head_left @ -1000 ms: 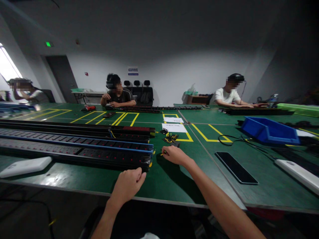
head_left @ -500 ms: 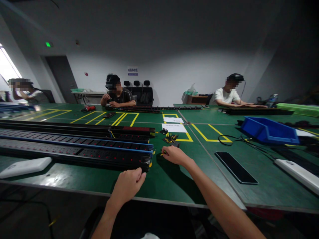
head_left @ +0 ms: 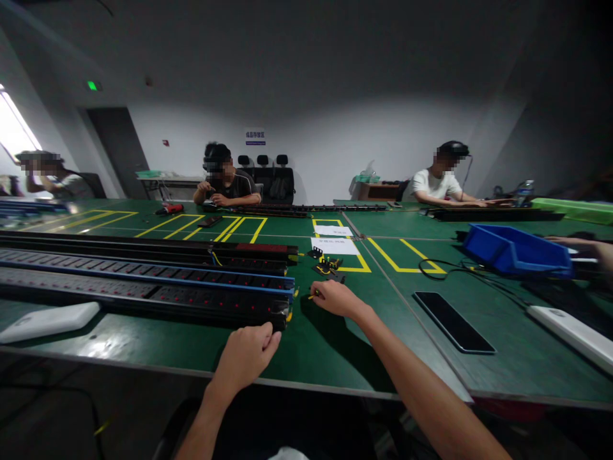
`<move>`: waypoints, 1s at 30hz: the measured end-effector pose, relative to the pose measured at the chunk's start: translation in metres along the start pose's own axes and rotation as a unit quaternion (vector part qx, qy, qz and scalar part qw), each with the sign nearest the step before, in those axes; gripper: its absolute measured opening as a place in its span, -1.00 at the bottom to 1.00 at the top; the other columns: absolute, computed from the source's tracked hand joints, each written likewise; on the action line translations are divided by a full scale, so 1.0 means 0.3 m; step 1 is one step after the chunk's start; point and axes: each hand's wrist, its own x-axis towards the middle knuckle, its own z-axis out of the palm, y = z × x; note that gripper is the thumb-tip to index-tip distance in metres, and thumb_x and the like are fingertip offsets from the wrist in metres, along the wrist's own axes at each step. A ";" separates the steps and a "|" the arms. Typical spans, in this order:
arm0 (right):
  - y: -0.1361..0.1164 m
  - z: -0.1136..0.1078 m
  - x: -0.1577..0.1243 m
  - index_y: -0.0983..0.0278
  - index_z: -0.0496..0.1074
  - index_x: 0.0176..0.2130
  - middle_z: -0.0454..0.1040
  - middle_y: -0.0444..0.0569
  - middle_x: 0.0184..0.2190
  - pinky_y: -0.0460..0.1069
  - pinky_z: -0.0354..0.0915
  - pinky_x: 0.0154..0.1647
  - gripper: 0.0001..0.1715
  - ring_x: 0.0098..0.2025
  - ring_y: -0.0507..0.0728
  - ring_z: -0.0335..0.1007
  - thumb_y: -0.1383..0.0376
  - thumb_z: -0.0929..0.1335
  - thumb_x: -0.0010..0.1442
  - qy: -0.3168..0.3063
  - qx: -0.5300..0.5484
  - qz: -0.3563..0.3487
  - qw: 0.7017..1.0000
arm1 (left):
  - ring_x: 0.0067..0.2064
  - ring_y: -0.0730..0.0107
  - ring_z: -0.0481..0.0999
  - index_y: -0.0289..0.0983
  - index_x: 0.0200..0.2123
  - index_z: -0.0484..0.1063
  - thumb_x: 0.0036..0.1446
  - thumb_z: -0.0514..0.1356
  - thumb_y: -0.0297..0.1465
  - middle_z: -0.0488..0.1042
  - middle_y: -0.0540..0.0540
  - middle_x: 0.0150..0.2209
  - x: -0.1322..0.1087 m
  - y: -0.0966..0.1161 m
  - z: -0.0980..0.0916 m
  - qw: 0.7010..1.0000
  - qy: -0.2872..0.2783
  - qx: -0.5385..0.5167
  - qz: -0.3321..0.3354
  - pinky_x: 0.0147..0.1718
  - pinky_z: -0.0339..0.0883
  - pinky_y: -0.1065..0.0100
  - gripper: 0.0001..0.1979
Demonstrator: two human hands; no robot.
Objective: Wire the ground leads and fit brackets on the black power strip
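My left hand [head_left: 246, 358] is curled closed at the table's front edge, just in front of the end of a long black power strip [head_left: 215, 305] with red-marked sockets. Whatever its fingers may hold is hidden. Farther forward and to the right, my right hand [head_left: 334, 298] is pinched closed above the green table, its fingertips on a small yellow piece [head_left: 312, 296]. Beyond that hand lies a little pile of black and yellow parts [head_left: 328, 263]. A blue-edged strip [head_left: 258, 279] lies behind the black one, with yellow bits sticking out at their right ends.
On the right are a black-screened phone [head_left: 454, 321], a white device [head_left: 572, 332] with a cable, and a blue bin [head_left: 517, 250]. Another person's arm [head_left: 601, 252] reaches in behind the bin. A white device [head_left: 50, 321] lies at left. Several people sit around the table.
Another person's arm has come in from the right edge, by the blue bin. My two hands have hardly moved.
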 end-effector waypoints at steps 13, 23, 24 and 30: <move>0.002 0.000 0.001 0.22 0.50 -0.09 0.60 0.01 -0.24 -0.05 0.18 -0.29 -0.78 -0.21 0.17 0.52 0.30 0.31 0.30 0.000 0.003 -0.002 1.000 | -0.48 0.38 0.41 -0.20 -0.47 0.21 0.38 0.02 -0.27 0.37 0.04 -0.54 -0.004 0.003 -0.007 1.000 0.001 0.000 0.002 -0.43 -0.09 0.27 -0.67; -0.004 -0.010 -0.003 0.22 0.50 -0.07 0.61 0.02 -0.21 -0.04 0.18 -0.28 -0.79 -0.18 0.18 0.53 0.27 0.31 0.33 -0.010 -0.003 0.004 1.000 | -0.48 0.37 0.41 -0.20 -0.48 0.20 0.38 0.02 -0.28 0.36 0.04 -0.54 -0.005 0.007 -0.011 1.000 0.001 -0.003 0.005 -0.43 -0.08 0.28 -0.67; -0.005 -0.011 -0.003 0.22 0.50 -0.07 0.61 0.02 -0.21 -0.04 0.18 -0.28 -0.79 -0.18 0.18 0.53 0.27 0.31 0.33 -0.011 -0.003 0.005 1.000 | -0.48 0.37 0.40 -0.20 -0.48 0.20 0.38 0.01 -0.28 0.36 0.04 -0.54 -0.006 0.006 -0.010 1.000 0.003 -0.004 0.005 -0.43 -0.08 0.29 -0.67; -0.003 -0.007 -0.001 0.22 0.50 -0.09 0.61 0.01 -0.23 -0.05 0.17 -0.29 -0.80 -0.19 0.18 0.53 0.30 0.31 0.31 -0.005 0.001 0.000 1.000 | -0.46 0.35 0.43 -0.20 -0.47 0.20 0.39 0.01 -0.27 0.37 0.03 -0.54 -0.006 0.002 -0.002 1.000 0.002 -0.002 0.008 -0.43 -0.11 0.29 -0.66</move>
